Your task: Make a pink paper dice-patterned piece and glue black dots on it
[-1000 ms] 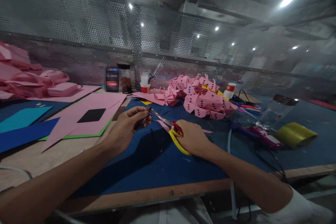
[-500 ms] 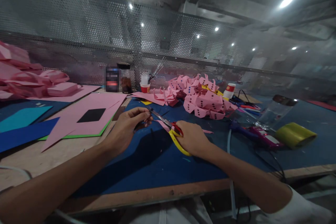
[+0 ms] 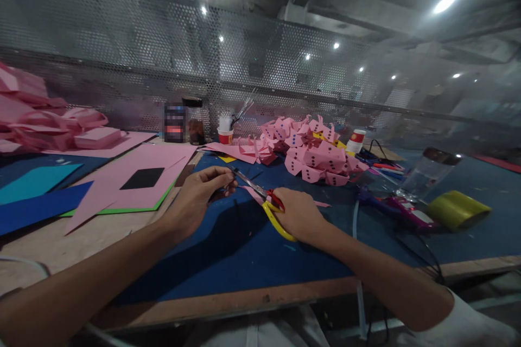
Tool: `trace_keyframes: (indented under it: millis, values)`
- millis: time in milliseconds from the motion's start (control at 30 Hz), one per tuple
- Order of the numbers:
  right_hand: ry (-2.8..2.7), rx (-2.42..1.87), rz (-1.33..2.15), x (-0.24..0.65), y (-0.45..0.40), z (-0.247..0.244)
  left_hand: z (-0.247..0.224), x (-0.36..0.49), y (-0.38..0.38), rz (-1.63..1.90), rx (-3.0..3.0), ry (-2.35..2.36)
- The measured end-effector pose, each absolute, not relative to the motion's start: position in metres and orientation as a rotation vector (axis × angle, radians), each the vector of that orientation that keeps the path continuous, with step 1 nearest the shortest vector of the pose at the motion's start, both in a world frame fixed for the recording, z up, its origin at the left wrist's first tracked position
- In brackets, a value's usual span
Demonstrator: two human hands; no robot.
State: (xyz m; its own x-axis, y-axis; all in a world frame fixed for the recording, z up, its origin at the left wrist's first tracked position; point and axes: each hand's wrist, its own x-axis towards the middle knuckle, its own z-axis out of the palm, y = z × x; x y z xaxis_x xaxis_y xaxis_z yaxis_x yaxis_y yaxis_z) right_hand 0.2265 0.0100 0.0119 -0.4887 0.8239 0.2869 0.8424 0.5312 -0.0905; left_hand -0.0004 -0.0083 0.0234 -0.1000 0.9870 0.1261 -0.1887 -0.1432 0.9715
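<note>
Right hand (image 3: 303,216) clamped on scissors (image 3: 259,192) over blue tabletop (image 3: 244,276); left hand (image 3: 199,195) curled at their tips, can't tell if gripping anything.

Right sleeve (image 3: 459,314): white or off-white, plain cloth, loose, soft folds, hem near elbow, outer part dim
Right forearm (image 3: 366,260): bare from hem to wrist, tapers
Right hand (image 3: 301,214): bare, rounded back
Left forearm (image 3: 101,271): bare from wrist to frame edge, widest at edge
Left hand (image 3: 195,192): bare, slim fingers (image 3: 214,171)
Lap clothing (image 3: 285,331): pale grey-white, creased, vertical seam-like line, shadowed, garment type unclear
</note>
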Motion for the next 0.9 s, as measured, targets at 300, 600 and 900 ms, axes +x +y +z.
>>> trace_keyframes:
  millis: [300,600,900]
  values:
    - [-2.48,-1.416,-0.096,0.2253,0.0085,0.0139,0.0241,-0.0005,-0.0081,1.453,1.11,1.055]
    - [-2.498,-1.412,-0.123,0.225,0.0076,0.0144,0.0239,-0.0004,-0.0082,1.451,1.108,1.064]
    - [-2.507,-1.424,-0.108,0.2265,0.0117,0.0113,0.0222,-0.0037,-0.0073,1.416,1.115,1.031]
